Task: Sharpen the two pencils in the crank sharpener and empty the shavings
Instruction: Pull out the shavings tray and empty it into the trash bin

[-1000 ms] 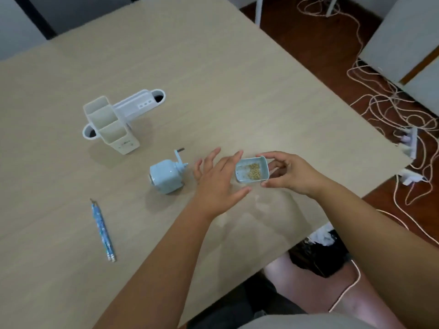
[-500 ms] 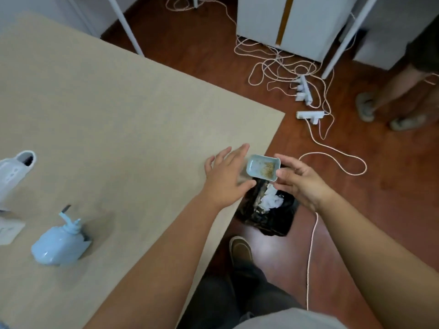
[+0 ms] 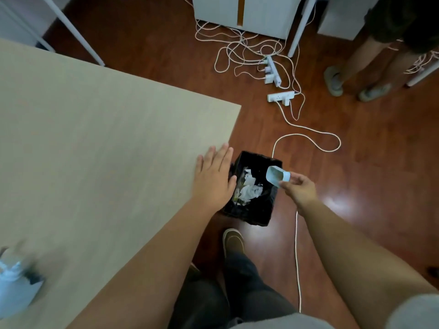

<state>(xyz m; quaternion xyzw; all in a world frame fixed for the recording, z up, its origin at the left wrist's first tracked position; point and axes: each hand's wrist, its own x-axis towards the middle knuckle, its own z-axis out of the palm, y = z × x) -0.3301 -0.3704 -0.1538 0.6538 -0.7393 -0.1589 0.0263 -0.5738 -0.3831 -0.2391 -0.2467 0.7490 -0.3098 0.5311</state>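
Observation:
My right hand (image 3: 299, 189) pinches the small light-blue shavings tray (image 3: 275, 175) and holds it tilted, mouth turned down and left, over the black waste bin (image 3: 261, 210) on the floor. Crumpled white paper lies inside the bin. My left hand (image 3: 215, 178) lies flat with straight fingers at the corner of the wooden table (image 3: 107, 150), holding nothing. The light-blue crank sharpener (image 3: 16, 286) shows blurred at the lower left edge of the table. The two pencils are out of view.
White cables and power strips (image 3: 280, 96) sprawl over the red-brown floor beyond the bin. Another person's legs and shoes (image 3: 351, 84) stand at the upper right. My own leg and shoe (image 3: 234, 243) are just below the bin. A white cabinet (image 3: 244, 15) stands at the top.
The view swung right, off the table toward the floor. My right hand carried the tray past the table edge and tipped it over the bin. My left hand let go of the tray.

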